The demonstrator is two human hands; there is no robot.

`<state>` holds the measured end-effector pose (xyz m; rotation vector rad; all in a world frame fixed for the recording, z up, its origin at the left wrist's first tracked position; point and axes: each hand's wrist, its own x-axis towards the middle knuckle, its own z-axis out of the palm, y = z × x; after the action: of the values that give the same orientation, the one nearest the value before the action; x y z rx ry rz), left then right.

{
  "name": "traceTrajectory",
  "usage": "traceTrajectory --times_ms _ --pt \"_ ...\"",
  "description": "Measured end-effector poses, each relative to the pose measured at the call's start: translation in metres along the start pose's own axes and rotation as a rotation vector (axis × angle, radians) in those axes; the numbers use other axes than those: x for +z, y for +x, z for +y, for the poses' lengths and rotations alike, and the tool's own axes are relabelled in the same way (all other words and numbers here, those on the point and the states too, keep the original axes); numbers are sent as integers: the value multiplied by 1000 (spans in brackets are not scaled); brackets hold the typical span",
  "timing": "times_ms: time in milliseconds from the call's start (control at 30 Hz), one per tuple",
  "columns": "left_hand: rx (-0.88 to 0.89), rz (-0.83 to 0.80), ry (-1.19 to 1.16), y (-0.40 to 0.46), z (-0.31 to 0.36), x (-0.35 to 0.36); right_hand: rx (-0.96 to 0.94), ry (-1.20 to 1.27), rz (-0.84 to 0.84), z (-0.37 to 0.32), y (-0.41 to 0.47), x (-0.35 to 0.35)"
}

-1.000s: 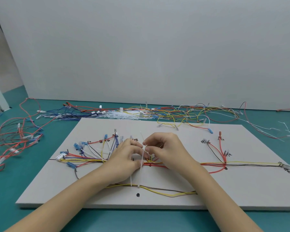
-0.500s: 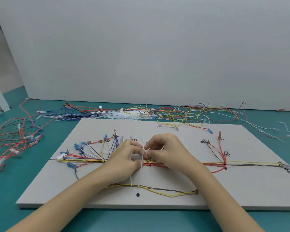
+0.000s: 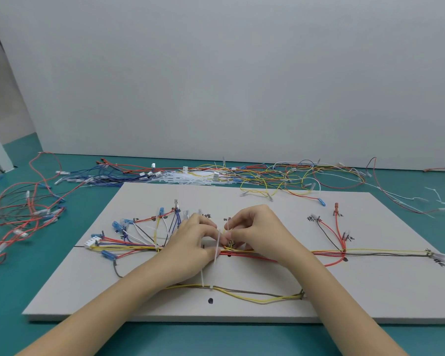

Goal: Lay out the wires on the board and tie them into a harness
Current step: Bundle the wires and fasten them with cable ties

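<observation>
Both grips were busy at the middle of the board (image 3: pixel 280 286): left hand (image 3: pixel 193 242) had fingers curled round a white cable tie (image 3: pixel 217 255), right hand (image 3: pixel 254 231) pinched the wire bundle (image 3: pixel 244 253) and what looked like the tie's other end, fingertips of the two hands nearly touching. Exact finger placement on the tie head was hidden by knuckles, couldn't tell if the tail was threaded. Tie strap ran from the hands toward the board's near edge, crossing the trunk; a second white strap lay just beside it. Trunk of red, yellow and brown wires ran across the board's centre line; a fan of blue-terminated branches (image 3: pixel 139 229) sat on the board's left half, a white connector (image 3: pixel 91 241) at the trunk's left end, red and dark branches (image 3: pixel 337 235) on the board's right half. A loose yellow-brown loop (image 3: pixel 254 295) lay near the board's front edge. Spare wires (image 3: pixel 216 173) were piled on the bench beyond the board's far edge, more off its left side. Judged step: tying the trunk at mid-board, layout looked largely done. Next move probably needs the tail fed through the head and pulled snug with the bundle held compact, no stray wire left outside the loop.
</observation>
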<state>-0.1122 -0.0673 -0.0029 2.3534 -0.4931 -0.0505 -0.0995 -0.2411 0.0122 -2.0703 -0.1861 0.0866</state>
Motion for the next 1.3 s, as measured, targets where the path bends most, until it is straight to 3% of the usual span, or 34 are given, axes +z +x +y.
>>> traceTrajectory --times_ms 400,633,833,1000,1300 --pt "154 75 8 0 -6 -1 -21 -66 -191 -10 7 -8" --pt "207 139 -53 -2 -6 -2 -134 -201 -142 -5 7 1" --pt "281 125 -7 -1 -10 1 -113 -47 -108 6 4 -2" --pt "358 141 80 -2 -12 2 -140 -200 -45 5 6 0" --pt "332 141 53 -2 -12 4 -116 -214 -98 5 7 0"
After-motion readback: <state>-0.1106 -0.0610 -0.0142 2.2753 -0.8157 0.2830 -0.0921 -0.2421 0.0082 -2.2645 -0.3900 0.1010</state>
